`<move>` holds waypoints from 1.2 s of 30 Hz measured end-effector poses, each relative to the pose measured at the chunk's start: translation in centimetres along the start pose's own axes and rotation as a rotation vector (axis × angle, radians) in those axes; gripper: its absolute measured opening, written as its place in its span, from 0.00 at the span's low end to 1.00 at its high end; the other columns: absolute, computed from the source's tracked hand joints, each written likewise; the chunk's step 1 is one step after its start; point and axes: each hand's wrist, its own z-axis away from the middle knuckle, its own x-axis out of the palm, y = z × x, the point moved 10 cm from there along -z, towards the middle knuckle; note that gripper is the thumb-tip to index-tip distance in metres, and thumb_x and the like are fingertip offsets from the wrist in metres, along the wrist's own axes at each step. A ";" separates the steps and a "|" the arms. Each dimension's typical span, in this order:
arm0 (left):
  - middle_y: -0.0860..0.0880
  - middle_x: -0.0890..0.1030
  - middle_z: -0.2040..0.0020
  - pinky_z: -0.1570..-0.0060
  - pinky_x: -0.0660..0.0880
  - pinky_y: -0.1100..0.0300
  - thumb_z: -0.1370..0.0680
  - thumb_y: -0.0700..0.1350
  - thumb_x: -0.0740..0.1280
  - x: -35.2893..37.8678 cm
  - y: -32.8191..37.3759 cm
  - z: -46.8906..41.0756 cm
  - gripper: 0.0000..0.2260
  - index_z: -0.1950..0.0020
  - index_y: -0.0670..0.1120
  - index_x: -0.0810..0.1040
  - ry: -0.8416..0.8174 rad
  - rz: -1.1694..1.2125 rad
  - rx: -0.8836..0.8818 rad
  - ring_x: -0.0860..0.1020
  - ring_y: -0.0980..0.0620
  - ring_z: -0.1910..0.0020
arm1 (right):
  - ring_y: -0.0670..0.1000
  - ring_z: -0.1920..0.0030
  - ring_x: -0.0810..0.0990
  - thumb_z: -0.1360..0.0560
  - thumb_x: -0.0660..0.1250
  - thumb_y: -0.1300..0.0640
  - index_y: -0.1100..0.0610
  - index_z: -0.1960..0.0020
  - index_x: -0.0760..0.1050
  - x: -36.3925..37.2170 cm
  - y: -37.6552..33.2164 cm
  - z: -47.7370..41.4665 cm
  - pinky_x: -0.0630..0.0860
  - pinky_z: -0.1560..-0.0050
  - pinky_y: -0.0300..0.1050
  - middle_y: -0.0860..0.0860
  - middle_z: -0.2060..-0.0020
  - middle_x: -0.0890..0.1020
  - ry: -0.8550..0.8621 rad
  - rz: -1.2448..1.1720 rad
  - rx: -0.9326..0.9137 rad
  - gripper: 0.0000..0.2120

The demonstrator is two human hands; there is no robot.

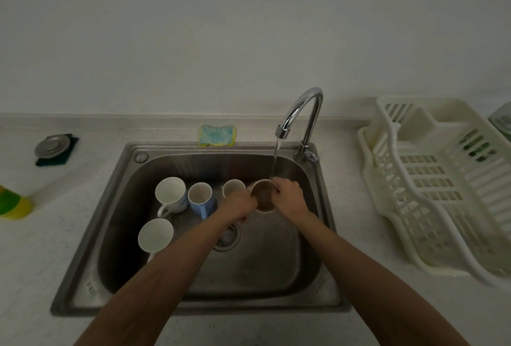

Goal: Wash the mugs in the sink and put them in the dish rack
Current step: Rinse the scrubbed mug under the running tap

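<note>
Both hands hold one mug with a brownish inside, just below the running tap in the steel sink. My left hand grips its left side, and my right hand holds its right rim. The water stream falls at the mug's far rim. Several other mugs stand in the sink: a white mug, a blue mug, a small white mug behind my left hand, and a white mug at the front left. The white dish rack sits on the counter to the right, holding no mugs.
A blue-and-yellow sponge lies behind the sink. At the far left are a metal sink stopper on a dark pad and a yellow-green bottle. The drain lies under my left forearm.
</note>
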 end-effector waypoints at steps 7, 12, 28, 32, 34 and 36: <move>0.42 0.80 0.64 0.59 0.80 0.53 0.20 0.46 0.57 -0.9 0.7 -0.2 0.11 0.52 0.41 0.76 0.023 0.053 -0.054 0.80 0.45 0.67 | 0.56 0.56 0.82 0.20 0.62 0.53 0.63 0.55 0.80 1.0 3.5 0.2 0.75 0.59 0.43 0.58 0.60 0.83 -0.085 -0.091 0.214 0.15; 0.45 0.72 0.70 0.80 0.63 0.67 0.19 0.43 0.53 -0.7 1.1 0.1 0.16 0.64 0.42 0.70 -0.088 0.123 -0.142 0.68 0.52 0.78 | 0.51 0.53 0.82 0.20 0.62 0.57 0.55 0.46 0.81 -1.9 -0.3 -1.4 0.77 0.50 0.44 0.53 0.54 0.84 0.022 -0.001 -0.051 0.10; 0.44 0.73 0.66 0.77 0.65 0.63 0.20 0.43 0.55 0.5 -0.3 -0.6 0.08 0.54 0.42 0.72 -0.080 0.172 -0.136 0.69 0.52 0.75 | 0.54 0.52 0.81 0.23 0.61 0.63 0.58 0.51 0.82 0.9 0.9 -1.7 0.77 0.51 0.45 0.55 0.54 0.84 -0.080 -0.128 0.152 0.10; 0.45 0.77 0.64 0.62 0.75 0.56 0.19 0.46 0.55 -0.5 0.0 -0.5 0.11 0.53 0.43 0.75 0.001 0.008 -0.018 0.76 0.49 0.67 | 0.54 0.45 0.81 0.24 0.63 0.64 0.57 0.44 0.81 1.3 1.3 -0.8 0.73 0.50 0.40 0.55 0.48 0.84 -0.127 -0.162 0.149 0.13; 0.45 0.80 0.57 0.51 0.76 0.50 0.19 0.48 0.56 -1.5 0.9 -0.2 0.13 0.50 0.43 0.76 0.104 -0.195 0.057 0.79 0.47 0.56 | 0.55 0.44 0.81 0.25 0.64 0.63 0.59 0.42 0.80 2.8 3.1 0.2 0.73 0.54 0.40 0.57 0.48 0.83 -0.201 -0.149 0.266 0.13; 0.44 0.80 0.52 0.48 0.77 0.49 0.19 0.49 0.56 -1.5 1.3 -0.1 0.14 0.48 0.42 0.77 0.147 -0.242 0.093 0.79 0.45 0.51 | 0.57 0.41 0.79 0.26 0.63 0.64 0.59 0.41 0.79 3.0 3.0 -0.3 0.75 0.47 0.44 0.58 0.45 0.82 -0.174 -0.134 0.284 0.14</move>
